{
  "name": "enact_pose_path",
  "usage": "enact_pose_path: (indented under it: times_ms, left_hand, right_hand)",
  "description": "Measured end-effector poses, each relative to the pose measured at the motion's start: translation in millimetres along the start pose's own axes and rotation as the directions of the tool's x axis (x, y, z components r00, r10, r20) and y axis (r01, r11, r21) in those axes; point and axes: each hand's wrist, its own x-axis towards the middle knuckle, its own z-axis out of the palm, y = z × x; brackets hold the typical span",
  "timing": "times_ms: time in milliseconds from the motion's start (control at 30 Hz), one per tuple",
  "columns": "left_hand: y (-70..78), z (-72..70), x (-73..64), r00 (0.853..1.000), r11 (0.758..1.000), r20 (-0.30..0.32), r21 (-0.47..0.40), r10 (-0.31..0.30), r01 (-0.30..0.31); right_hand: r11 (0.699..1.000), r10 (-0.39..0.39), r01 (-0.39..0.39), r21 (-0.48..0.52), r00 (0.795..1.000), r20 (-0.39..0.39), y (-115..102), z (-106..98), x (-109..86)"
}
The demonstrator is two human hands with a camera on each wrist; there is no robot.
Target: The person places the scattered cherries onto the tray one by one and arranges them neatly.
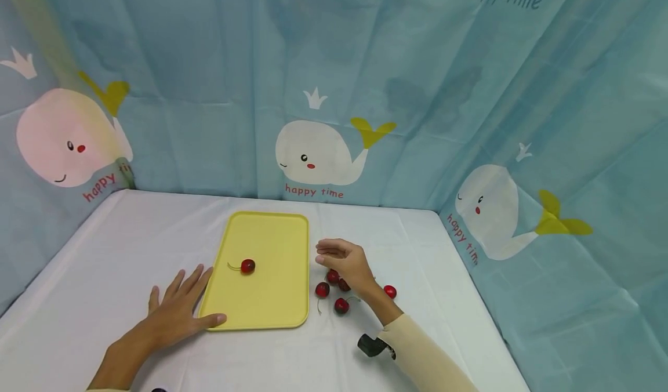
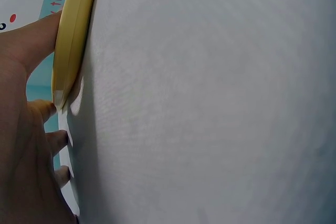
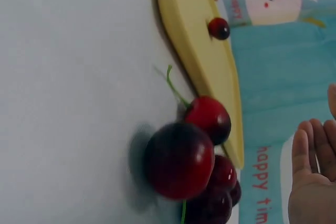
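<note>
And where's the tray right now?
In the head view, the yellow tray lies left of centre on the white cloth, between the left hand touching its edge and the loose cherries.

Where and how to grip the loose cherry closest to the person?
Probably pinch the cherry by its round body, from above on the near side: the stem sticks out to the right, and the other loose cherries lie farther back.
</note>
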Motion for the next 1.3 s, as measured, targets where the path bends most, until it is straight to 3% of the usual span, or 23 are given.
enact_pose_path:
  times_ms: [300,767,967,1300]
  left_hand:
    - [-0.1,0.3,-0.1,1.000,1.000,0.006,-0.006,-0.004,0.004]
    - [2.6,-0.9,-0.7,1.000,1.000,0.020,-0.016,-0.021,0.022]
    - [-1.2,0.4,-1.0,1.000,1.000,0.007,-0.018,0.000,0.001]
    - [0.7,-1.8,-0.4,1.000,1.000,0.015,-0.016,-0.010,0.011]
  right_hand:
    - [1.000,0.005,-0.006,-0.014,0.997,-0.074,5,-30,-16.2]
    - [0.999,0.000,-0.004,-0.041,0.995,-0.096,13,-66,-40.7]
    - [0.997,-0.002,-0.006,-0.076,0.994,-0.112,17,-81,-52.5]
    - [0.987,0.043,-0.070,-0.146,0.983,-0.180,23,-105,-71.6]
